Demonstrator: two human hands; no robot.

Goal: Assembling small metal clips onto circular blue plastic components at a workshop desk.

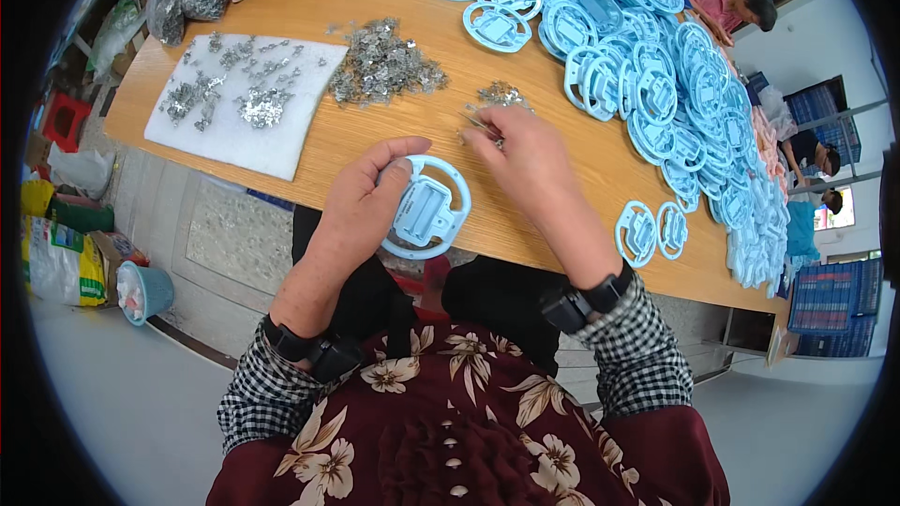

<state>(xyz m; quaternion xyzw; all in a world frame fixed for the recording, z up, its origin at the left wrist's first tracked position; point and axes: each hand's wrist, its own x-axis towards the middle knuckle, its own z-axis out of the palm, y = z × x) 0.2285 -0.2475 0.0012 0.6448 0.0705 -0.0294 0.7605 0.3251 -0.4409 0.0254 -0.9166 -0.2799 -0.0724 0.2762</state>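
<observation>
My left hand (pixel 361 195) grips a round light-blue plastic ring part (pixel 427 209) at the near edge of the wooden table (pixel 375 145), thumb over its top rim. My right hand (pixel 530 164) is just right of it, fingers pinched on small metal clips (pixel 483 125) lifted a little off the table. A small heap of the same metal clips (pixel 502 94) lies just beyond my right fingertips. Both wrists wear black bands.
A bigger pile of metal clips (pixel 382 66) lies beside a white foam pad (pixel 239 103) with scattered clips. Many blue ring parts (pixel 656 66) cover the table's right side; two (pixel 652 232) lie near the front edge. Other people (pixel 736 0) sit at far right. Bags and a bin (pixel 142 292) stand on the floor at left.
</observation>
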